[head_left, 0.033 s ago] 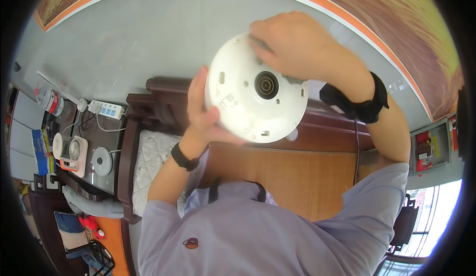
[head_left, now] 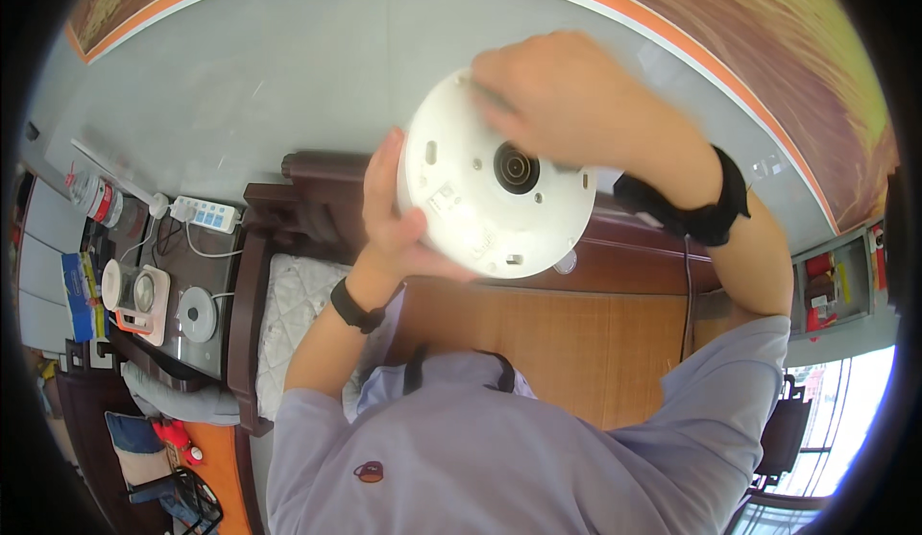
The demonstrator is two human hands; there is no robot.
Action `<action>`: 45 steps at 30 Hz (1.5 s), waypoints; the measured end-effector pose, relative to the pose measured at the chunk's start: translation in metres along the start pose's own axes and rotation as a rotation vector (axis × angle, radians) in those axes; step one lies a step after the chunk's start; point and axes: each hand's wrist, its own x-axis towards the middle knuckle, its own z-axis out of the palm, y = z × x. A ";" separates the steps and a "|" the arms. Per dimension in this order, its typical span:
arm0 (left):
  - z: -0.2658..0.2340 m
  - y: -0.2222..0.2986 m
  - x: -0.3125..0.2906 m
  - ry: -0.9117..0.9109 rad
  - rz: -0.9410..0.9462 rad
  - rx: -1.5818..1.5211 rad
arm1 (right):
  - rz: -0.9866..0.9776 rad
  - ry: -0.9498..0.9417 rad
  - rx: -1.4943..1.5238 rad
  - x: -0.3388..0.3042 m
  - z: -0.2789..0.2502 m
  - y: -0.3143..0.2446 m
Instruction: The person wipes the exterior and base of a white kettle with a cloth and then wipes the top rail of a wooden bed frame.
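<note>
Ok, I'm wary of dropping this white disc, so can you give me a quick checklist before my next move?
1. Left hand gripping the white disc at its left edge: ok.
2. Dark round centre in view: ok.
3. Right hand out of the way of the disc's face: not ok, it covers the upper right part.
4. What the right hand holds, if anything: cannot tell, the fingers hide it and the hand is blurred.
5. Black band around the right wrist: ok, it is on.
</note>
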 end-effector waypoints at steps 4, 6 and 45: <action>-0.003 -0.002 -0.004 -0.051 -0.047 -0.058 | -0.162 0.047 0.019 -0.007 0.003 -0.029; -0.004 -0.004 -0.005 -0.108 -0.040 -0.073 | -0.062 -0.009 0.013 -0.006 0.007 -0.024; 0.002 0.000 0.011 -0.120 0.020 0.186 | 0.100 0.024 -0.138 -0.008 0.007 0.007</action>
